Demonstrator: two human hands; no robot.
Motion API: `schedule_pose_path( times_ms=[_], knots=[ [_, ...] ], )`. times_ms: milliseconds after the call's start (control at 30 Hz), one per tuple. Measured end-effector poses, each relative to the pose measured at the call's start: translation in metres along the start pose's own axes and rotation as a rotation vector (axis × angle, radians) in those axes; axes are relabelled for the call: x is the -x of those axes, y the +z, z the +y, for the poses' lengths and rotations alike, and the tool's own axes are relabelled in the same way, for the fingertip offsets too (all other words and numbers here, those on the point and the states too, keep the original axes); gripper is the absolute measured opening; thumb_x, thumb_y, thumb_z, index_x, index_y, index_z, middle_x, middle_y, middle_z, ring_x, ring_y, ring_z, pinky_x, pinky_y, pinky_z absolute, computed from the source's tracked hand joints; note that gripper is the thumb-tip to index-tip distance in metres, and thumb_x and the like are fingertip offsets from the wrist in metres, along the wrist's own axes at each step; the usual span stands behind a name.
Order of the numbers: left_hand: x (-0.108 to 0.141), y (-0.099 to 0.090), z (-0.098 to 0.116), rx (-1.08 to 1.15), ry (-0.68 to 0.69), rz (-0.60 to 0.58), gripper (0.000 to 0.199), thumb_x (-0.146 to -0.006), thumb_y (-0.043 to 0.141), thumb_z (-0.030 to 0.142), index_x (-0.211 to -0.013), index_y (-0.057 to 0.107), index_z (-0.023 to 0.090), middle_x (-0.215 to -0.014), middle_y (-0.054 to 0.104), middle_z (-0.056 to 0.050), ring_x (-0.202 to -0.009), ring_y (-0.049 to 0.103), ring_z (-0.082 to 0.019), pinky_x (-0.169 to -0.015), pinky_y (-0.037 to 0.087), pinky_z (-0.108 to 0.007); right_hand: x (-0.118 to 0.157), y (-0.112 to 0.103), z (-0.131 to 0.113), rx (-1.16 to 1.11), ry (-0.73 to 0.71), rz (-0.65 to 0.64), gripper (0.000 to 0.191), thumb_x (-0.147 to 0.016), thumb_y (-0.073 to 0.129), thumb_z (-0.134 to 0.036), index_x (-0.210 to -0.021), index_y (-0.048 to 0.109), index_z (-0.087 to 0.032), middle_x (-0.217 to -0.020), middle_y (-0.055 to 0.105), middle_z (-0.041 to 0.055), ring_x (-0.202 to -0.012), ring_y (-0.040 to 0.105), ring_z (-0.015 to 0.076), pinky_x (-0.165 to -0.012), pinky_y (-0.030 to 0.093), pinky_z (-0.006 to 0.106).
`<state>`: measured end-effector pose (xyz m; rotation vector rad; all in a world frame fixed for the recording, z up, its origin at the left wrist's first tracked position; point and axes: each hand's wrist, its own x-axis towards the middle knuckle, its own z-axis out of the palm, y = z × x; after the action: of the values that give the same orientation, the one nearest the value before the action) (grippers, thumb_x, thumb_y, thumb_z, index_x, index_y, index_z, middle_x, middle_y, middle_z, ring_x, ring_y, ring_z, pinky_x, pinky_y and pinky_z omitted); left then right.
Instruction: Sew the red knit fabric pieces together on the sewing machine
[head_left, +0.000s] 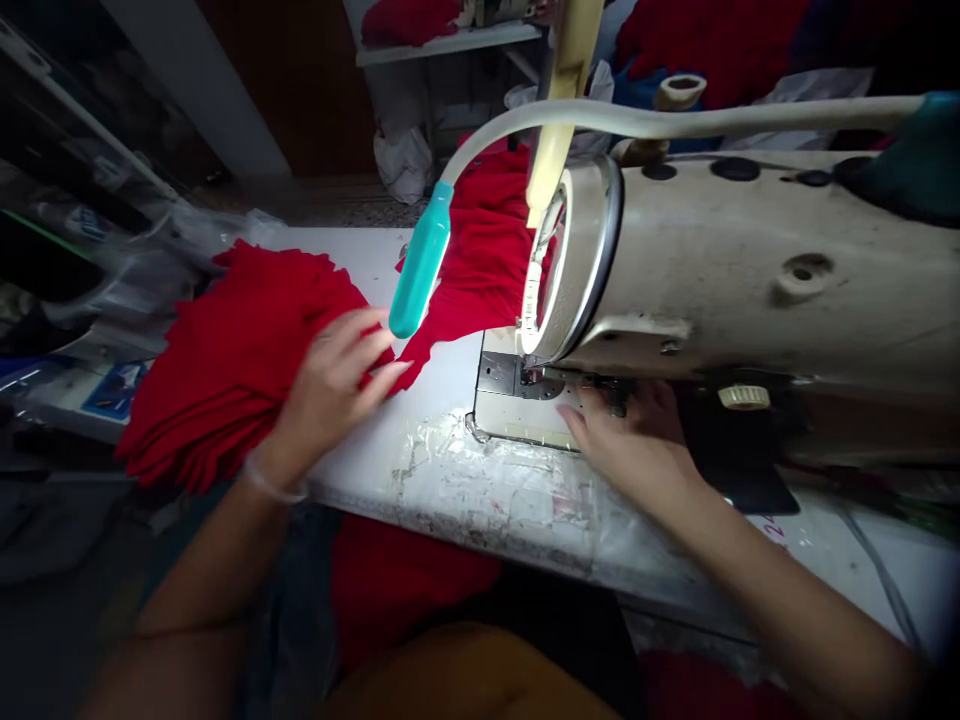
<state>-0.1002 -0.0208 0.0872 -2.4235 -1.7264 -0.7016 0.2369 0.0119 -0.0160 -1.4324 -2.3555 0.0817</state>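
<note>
My left hand [330, 395] is lying open on the pile of red knit fabric [232, 370], with its fingers [367, 345] spread and pressing down, not clenching. From under that hand, a bunched length of the same red fabric [487, 260] is rising toward the far side of the machine. My right hand [630, 445] is reaching in just beside the presser foot [540, 376], with its fingers [577, 425] stretching over the pale metal bed of the sewing machine [517, 412]. I cannot tell whether they are pinching anything, because the machine is hiding the fingertips.

The cream-colored machine head [727, 260] is looming over the right side, and a teal-tipped gooseneck lamp [421, 260] is curving across above the fabric. The pile is sitting on the white counter [360, 440] to the left of the machine, and worn clear tape [480, 480] is covering the counter's near part. More red cloth [405, 590] is lying below the near edge, and a white shelf [442, 45] is standing far off.
</note>
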Motion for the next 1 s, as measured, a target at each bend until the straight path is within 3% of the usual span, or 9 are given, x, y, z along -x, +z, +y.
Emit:
schedule_pose_path(
  times_ms=[100, 233, 300, 400, 533, 633, 733, 833, 1000],
  knots=[
    [0.033, -0.033, -0.029, -0.173, -0.207, 0.123, 0.074, -0.088, 0.067, 0.053, -0.152, 0.036, 0.031, -0.162, 0.027, -0.004, -0.147, 0.029, -0.036, -0.121, 0.025, -0.054, 0.04, -0.016, -0.023, 0.09, -0.01, -0.005, 0.039, -0.097, 0.047, -0.036, -0.123, 0.064, -0.012, -0.127, 0.06, 0.0234, -0.122, 0.052, 0.0416, -0.097, 0.043, 0.057],
    [0.037, -0.038, -0.052, -0.1, -0.466, 0.125, 0.104, -0.082, 0.066, 0.066, -0.159, 0.005, 0.033, -0.166, 0.018, 0.001, -0.152, 0.015, -0.039, -0.12, 0.022, -0.061, 0.08, -0.019, -0.043, 0.031, -0.047, 0.008, 0.038, -0.1, 0.042, -0.038, -0.122, 0.063, -0.015, -0.129, 0.061, 0.0184, -0.118, 0.056, 0.0348, -0.092, 0.047, 0.05],
    [0.031, -0.033, -0.053, -0.132, -0.488, 0.125, 0.1, -0.083, 0.063, 0.066, -0.16, 0.013, 0.024, -0.163, 0.026, -0.006, -0.151, 0.019, -0.041, -0.119, 0.022, -0.062, 0.089, -0.016, -0.051, -0.033, -0.06, 0.04, 0.035, -0.1, 0.044, -0.037, -0.122, 0.063, -0.017, -0.129, 0.061, 0.0174, -0.119, 0.056, 0.034, -0.092, 0.047, 0.05],
    [0.024, -0.031, -0.047, -0.226, -0.459, 0.157, 0.057, -0.095, 0.05, 0.05, -0.139, 0.054, 0.014, -0.137, 0.059, -0.017, -0.13, 0.052, -0.038, -0.107, 0.039, -0.055, 0.094, -0.018, -0.067, -0.161, -0.114, 0.091, 0.029, -0.097, 0.052, -0.029, -0.123, 0.062, -0.021, -0.128, 0.063, 0.0151, -0.119, 0.057, 0.032, -0.095, 0.048, 0.049],
    [0.026, -0.042, -0.017, 0.018, -0.431, 0.225, 0.036, -0.099, 0.047, 0.041, -0.114, 0.07, 0.018, -0.084, 0.071, -0.007, -0.078, 0.067, -0.022, -0.075, 0.051, -0.033, 0.087, -0.043, -0.097, -0.362, -0.203, 0.117, 0.054, -0.094, 0.057, -0.018, -0.146, 0.044, -0.029, -0.122, 0.066, 0.0099, -0.115, 0.062, 0.0254, -0.097, 0.053, 0.042],
    [0.028, -0.045, 0.027, 0.568, -0.202, -0.13, 0.03, -0.096, 0.054, 0.042, -0.111, 0.07, 0.021, -0.084, 0.069, -0.002, -0.076, 0.064, -0.016, -0.069, 0.05, -0.024, 0.071, -0.063, -0.12, -0.485, -0.151, 0.126, 0.08, -0.091, 0.065, -0.029, -0.158, 0.022, -0.026, -0.143, 0.053, 0.0147, -0.133, 0.051, 0.0301, -0.106, 0.048, 0.047],
    [0.021, -0.039, 0.064, 0.947, -0.154, -0.491, 0.029, -0.095, 0.055, 0.043, -0.101, 0.07, 0.019, -0.088, 0.069, -0.003, -0.079, 0.065, -0.015, -0.068, 0.052, -0.023, 0.049, -0.076, -0.127, -0.823, -0.049, -0.114, 0.069, -0.089, 0.065, -0.041, -0.15, 0.039, -0.023, -0.138, 0.058, 0.0128, -0.128, 0.055, 0.0316, -0.099, 0.053, 0.043],
    [0.008, -0.033, 0.079, 1.123, -0.314, -0.574, 0.029, -0.087, 0.068, 0.045, -0.097, 0.069, 0.017, -0.092, 0.07, -0.003, -0.082, 0.068, -0.017, -0.069, 0.055, -0.024, 0.034, -0.08, -0.117, -1.223, 0.169, -0.389, 0.031, -0.093, 0.057, -0.044, -0.112, 0.067, -0.021, -0.099, 0.072, 0.0054, -0.092, 0.069, 0.023, -0.077, 0.057, 0.033],
    [-0.005, -0.034, 0.077, 1.213, -0.361, -0.491, 0.027, -0.083, 0.075, 0.035, -0.102, 0.068, 0.016, -0.097, 0.072, -0.002, -0.086, 0.07, -0.018, -0.075, 0.06, -0.027, 0.034, -0.067, -0.109, -1.378, 0.343, -0.294, 0.026, -0.089, 0.062, -0.048, -0.099, 0.061, -0.024, -0.089, 0.067, 0.0004, -0.077, 0.063, 0.0161, -0.071, 0.054, 0.028]
  ],
)
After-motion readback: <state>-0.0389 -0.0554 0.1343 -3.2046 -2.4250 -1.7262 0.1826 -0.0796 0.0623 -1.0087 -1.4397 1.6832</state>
